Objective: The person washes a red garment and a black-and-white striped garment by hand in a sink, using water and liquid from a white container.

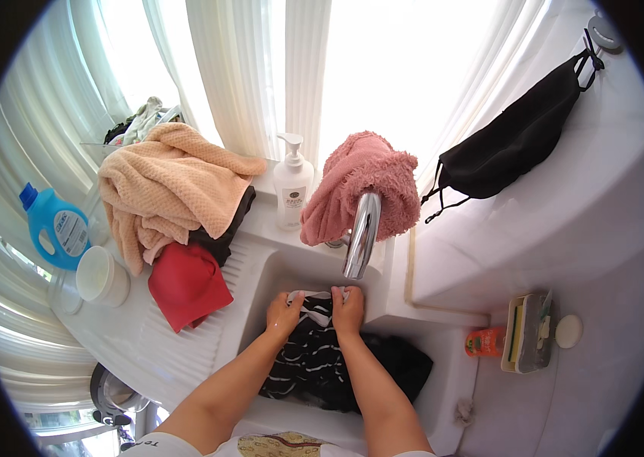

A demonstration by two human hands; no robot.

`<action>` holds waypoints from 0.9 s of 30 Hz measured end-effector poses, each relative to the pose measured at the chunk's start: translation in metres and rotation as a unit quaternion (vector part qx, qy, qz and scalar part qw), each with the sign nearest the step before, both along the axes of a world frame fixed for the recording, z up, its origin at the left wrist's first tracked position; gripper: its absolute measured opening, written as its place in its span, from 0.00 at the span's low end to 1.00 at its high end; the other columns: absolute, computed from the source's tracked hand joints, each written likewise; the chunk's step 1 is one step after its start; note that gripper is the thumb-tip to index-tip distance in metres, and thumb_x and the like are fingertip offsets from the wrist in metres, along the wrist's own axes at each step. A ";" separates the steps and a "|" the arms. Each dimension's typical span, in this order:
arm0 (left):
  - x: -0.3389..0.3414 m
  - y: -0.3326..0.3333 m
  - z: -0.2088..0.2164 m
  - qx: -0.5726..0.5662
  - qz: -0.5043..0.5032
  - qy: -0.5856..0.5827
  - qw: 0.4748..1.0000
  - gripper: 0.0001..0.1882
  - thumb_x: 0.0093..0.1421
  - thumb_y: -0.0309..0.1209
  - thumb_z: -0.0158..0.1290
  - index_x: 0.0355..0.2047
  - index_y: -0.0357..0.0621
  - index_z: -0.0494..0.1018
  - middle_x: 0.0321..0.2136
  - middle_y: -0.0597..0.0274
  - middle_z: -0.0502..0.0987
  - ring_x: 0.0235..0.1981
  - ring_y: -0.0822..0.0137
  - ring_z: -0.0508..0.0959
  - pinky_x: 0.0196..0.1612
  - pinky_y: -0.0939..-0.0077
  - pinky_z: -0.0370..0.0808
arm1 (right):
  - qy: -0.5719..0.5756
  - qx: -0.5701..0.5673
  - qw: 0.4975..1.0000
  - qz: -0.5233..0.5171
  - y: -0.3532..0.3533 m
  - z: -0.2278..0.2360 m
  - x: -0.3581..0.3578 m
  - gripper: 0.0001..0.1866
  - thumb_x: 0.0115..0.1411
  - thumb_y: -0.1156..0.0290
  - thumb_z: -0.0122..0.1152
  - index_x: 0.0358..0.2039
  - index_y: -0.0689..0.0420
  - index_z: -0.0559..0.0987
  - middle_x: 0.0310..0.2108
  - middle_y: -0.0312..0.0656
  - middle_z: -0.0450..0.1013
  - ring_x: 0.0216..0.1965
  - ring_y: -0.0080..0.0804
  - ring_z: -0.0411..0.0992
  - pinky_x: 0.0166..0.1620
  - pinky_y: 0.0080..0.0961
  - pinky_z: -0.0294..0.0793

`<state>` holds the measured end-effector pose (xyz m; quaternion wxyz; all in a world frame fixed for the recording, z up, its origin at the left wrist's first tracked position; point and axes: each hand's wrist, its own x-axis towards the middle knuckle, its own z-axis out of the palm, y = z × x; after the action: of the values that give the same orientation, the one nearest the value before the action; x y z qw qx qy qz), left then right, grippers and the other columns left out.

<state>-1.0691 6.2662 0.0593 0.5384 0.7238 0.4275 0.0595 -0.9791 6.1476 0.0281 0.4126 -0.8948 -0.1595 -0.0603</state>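
Both my arms reach down into a white sink (265, 283). My left hand (285, 312) and my right hand (348, 311) each grip the pale edge of a black garment with white streaks (301, 358), a short span of it stretched between them. The rest of this garment hangs down into the basin. Beside it, to the right of my right forearm, lies plain black cloth (398, 365); I cannot tell whether it is a separate piece. Above my right hand a chrome faucet (363, 236) points down, with a pink fluffy towel (364, 179) draped over its top.
On the left ledge lie a peach towel (173, 183), a red cloth (189, 286), a white tub (103, 276) and a blue detergent bottle (62, 228). A white pump bottle (291, 186) stands behind the sink. At right are a hanging black face mask (516, 133), an orange bottle (484, 342) and a sponge holder (529, 335).
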 end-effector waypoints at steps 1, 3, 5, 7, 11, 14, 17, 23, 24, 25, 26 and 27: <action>0.002 0.004 -0.013 0.085 -0.028 0.011 0.996 0.23 0.55 0.43 0.53 0.46 0.41 0.70 0.39 0.47 0.74 0.40 0.46 0.73 0.46 0.57 0.70 | -0.030 -0.009 0.999 0.019 -0.001 0.000 0.001 0.19 0.54 0.59 0.61 0.41 0.59 0.73 0.39 0.54 0.71 0.41 0.53 0.68 0.43 0.42 0.67; 0.002 0.000 -0.042 0.250 -0.086 0.031 0.964 0.26 0.55 0.41 0.54 0.52 0.44 0.66 0.46 0.45 0.70 0.46 0.43 0.70 0.49 0.55 0.68 | 0.008 -0.213 0.967 0.141 -0.008 -0.012 -0.024 0.31 0.57 0.57 0.57 0.58 0.53 0.61 0.55 0.54 0.60 0.54 0.55 0.59 0.53 0.48 0.62; -0.009 -0.006 -0.077 0.278 -0.154 0.123 0.940 0.29 0.55 0.37 0.54 0.58 0.55 0.63 0.55 0.47 0.60 0.53 0.42 0.62 0.52 0.52 0.66 | 0.017 -0.344 0.921 0.183 -0.012 -0.033 -0.043 0.33 0.56 0.56 0.58 0.60 0.52 0.60 0.57 0.52 0.57 0.56 0.53 0.57 0.53 0.51 0.61; -0.006 -0.014 -0.064 0.299 -0.218 0.165 0.914 0.23 0.55 0.36 0.54 0.53 0.52 0.68 0.52 0.48 0.63 0.51 0.43 0.65 0.51 0.53 0.67 | -0.021 -0.359 0.919 0.163 -0.011 -0.052 -0.031 0.31 0.54 0.57 0.59 0.57 0.51 0.64 0.53 0.50 0.61 0.54 0.52 0.60 0.51 0.53 0.62; 0.008 0.010 -0.077 0.224 -0.175 0.079 0.956 0.18 0.55 0.38 0.55 0.46 0.49 0.72 0.45 0.50 0.71 0.46 0.48 0.71 0.49 0.58 0.69 | 0.018 -0.257 0.954 0.155 -0.005 -0.045 -0.004 0.31 0.46 0.60 0.68 0.50 0.52 0.69 0.47 0.48 0.66 0.46 0.53 0.68 0.45 0.45 0.69; 0.011 0.021 -0.122 -0.063 0.064 -0.129 0.988 0.17 0.56 0.40 0.56 0.43 0.46 0.73 0.39 0.52 0.75 0.42 0.53 0.74 0.48 0.61 0.71 | 0.132 -0.151 0.979 0.037 0.001 -0.030 -0.012 0.28 0.44 0.58 0.70 0.44 0.56 0.73 0.38 0.51 0.71 0.44 0.56 0.68 0.42 0.45 0.70; 0.013 0.005 -0.114 -0.391 0.219 -0.222 0.866 0.17 0.58 0.42 0.55 0.41 0.45 0.73 0.37 0.56 0.76 0.42 0.57 0.75 0.47 0.63 0.71 | 0.303 -0.062 0.948 0.075 0.002 -0.009 -0.017 0.25 0.46 0.54 0.69 0.39 0.57 0.76 0.38 0.52 0.72 0.46 0.54 0.68 0.45 0.41 0.69; -0.034 -0.005 -0.166 -0.507 0.039 -0.402 0.761 0.19 0.61 0.46 0.49 0.39 0.42 0.72 0.35 0.58 0.75 0.37 0.61 0.75 0.42 0.66 0.73 | -0.108 0.033 0.959 0.261 0.013 0.076 -0.080 0.17 0.48 0.58 0.66 0.28 0.59 0.75 0.33 0.50 0.71 0.39 0.49 0.69 0.42 0.39 0.69; -0.024 -0.016 -0.131 -0.481 0.090 -0.319 0.811 0.18 0.60 0.45 0.49 0.38 0.42 0.73 0.34 0.57 0.75 0.36 0.61 0.75 0.41 0.65 0.73 | -0.046 0.056 0.973 0.218 0.010 0.054 -0.073 0.16 0.48 0.59 0.65 0.26 0.59 0.74 0.31 0.49 0.71 0.36 0.50 0.70 0.39 0.40 0.69; -0.016 -0.025 -0.094 -0.457 0.139 -0.225 0.849 0.17 0.59 0.43 0.49 0.37 0.42 0.73 0.34 0.57 0.75 0.36 0.60 0.75 0.40 0.63 0.73 | 0.015 0.078 0.981 0.176 0.008 0.030 -0.065 0.15 0.48 0.60 0.64 0.24 0.60 0.73 0.28 0.49 0.70 0.33 0.50 0.70 0.37 0.42 0.69; -0.010 -0.034 -0.054 -0.438 0.183 -0.133 0.870 0.16 0.58 0.42 0.49 0.36 0.41 0.73 0.34 0.56 0.75 0.36 0.60 0.75 0.40 0.62 0.74 | 0.089 0.075 0.991 0.072 0.003 0.008 -0.050 0.14 0.48 0.63 0.62 0.23 0.62 0.73 0.28 0.49 0.71 0.30 0.50 0.71 0.34 0.42 0.70; -0.003 -0.039 -0.020 -0.456 0.220 -0.031 0.862 0.15 0.57 0.40 0.48 0.36 0.41 0.73 0.34 0.56 0.75 0.36 0.60 0.75 0.39 0.62 0.73 | 0.102 0.071 0.991 0.047 0.004 0.010 -0.052 0.14 0.48 0.63 0.62 0.24 0.62 0.74 0.28 0.49 0.71 0.31 0.51 0.71 0.35 0.42 0.70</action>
<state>-1.0726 6.2275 0.0388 0.7940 0.2826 0.5382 -0.0025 -1.0315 6.1521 0.0384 0.4913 -0.8563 -0.1541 0.0402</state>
